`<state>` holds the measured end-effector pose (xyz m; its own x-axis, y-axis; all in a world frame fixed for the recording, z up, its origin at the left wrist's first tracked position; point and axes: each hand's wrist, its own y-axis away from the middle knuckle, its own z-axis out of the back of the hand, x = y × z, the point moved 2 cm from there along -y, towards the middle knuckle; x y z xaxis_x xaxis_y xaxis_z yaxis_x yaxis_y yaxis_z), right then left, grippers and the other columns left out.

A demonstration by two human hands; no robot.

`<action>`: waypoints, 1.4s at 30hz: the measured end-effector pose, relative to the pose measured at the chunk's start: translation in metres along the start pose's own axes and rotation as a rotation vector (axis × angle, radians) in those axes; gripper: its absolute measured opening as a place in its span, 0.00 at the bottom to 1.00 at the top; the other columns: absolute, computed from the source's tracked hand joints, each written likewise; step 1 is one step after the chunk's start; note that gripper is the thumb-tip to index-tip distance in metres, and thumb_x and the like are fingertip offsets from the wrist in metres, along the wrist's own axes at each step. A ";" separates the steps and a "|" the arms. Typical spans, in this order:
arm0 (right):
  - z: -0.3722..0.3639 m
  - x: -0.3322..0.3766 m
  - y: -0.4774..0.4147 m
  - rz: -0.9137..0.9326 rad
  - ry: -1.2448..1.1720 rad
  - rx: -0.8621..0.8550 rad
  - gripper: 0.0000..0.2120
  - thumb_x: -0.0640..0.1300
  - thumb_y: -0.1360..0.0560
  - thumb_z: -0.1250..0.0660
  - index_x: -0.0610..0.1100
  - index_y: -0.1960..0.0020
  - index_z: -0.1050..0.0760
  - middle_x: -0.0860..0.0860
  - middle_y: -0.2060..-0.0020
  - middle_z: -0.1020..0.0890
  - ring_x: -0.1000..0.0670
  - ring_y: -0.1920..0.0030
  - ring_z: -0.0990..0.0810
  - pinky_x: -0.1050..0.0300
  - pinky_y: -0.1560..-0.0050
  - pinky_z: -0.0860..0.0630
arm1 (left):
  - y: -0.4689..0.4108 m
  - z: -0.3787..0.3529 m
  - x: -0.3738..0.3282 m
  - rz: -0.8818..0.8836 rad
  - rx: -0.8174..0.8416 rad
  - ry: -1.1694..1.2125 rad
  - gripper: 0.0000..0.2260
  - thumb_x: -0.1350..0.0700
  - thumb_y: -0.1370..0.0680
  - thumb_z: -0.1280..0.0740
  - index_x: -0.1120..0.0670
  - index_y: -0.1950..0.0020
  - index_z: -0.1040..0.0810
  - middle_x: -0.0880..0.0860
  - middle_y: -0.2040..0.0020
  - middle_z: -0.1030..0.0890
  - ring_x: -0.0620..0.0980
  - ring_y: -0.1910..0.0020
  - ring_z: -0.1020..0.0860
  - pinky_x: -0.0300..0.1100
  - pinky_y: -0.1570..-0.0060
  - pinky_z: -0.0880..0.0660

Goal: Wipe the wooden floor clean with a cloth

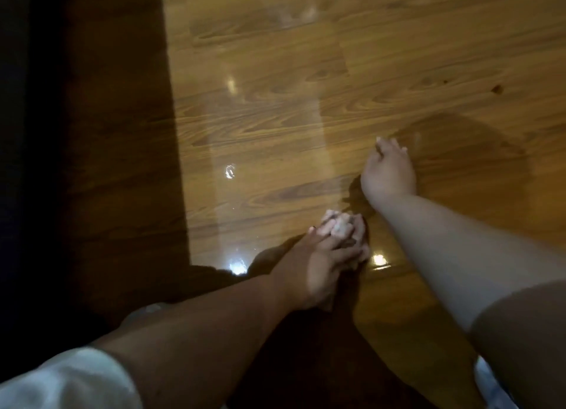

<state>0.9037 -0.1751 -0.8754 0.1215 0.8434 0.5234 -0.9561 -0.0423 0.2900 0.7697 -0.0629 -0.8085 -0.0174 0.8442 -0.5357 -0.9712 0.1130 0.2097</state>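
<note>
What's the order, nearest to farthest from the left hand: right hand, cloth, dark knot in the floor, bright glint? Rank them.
1. cloth, gripped in the left hand itself.
2. bright glint, just right of that hand.
3. right hand, ahead and to the right.
4. dark knot, far off, upper right.

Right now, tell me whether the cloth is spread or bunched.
Bunched: the cloth is a small wad gripped by the left hand, not flat on the floor.
</note>
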 end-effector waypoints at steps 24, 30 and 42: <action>-0.017 -0.104 0.171 0.106 0.415 0.205 0.32 0.50 0.24 0.39 0.48 0.22 0.46 0.41 0.22 0.51 0.38 0.23 0.53 0.39 0.26 0.50 | 0.036 -0.024 0.123 0.697 0.461 -0.246 0.48 0.39 0.30 0.28 0.36 0.24 0.61 0.51 0.23 0.67 0.64 0.24 0.57 0.59 0.29 0.47; -0.056 -0.093 0.234 0.884 0.513 0.547 0.26 0.47 0.22 0.39 0.51 0.25 0.37 0.49 0.23 0.41 0.46 0.23 0.47 0.41 0.25 0.48 | 0.039 -0.029 0.120 0.714 0.428 -0.226 0.49 0.41 0.31 0.27 0.37 0.24 0.60 0.50 0.23 0.67 0.63 0.24 0.58 0.59 0.29 0.46; 0.025 -0.128 0.130 -0.064 0.403 0.201 0.30 0.41 0.21 0.44 0.47 0.21 0.50 0.44 0.22 0.51 0.38 0.24 0.51 0.38 0.26 0.47 | 0.044 -0.025 0.116 0.642 0.168 -0.345 0.32 0.41 0.25 0.35 0.41 0.24 0.44 0.55 0.23 0.44 0.63 0.29 0.39 0.54 0.34 0.35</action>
<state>0.7705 -0.3018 -0.8852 0.0269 0.9871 0.1578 -0.8746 -0.0532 0.4819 0.7189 0.0270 -0.8824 -0.4666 0.8843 0.0156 -0.7449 -0.4025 0.5321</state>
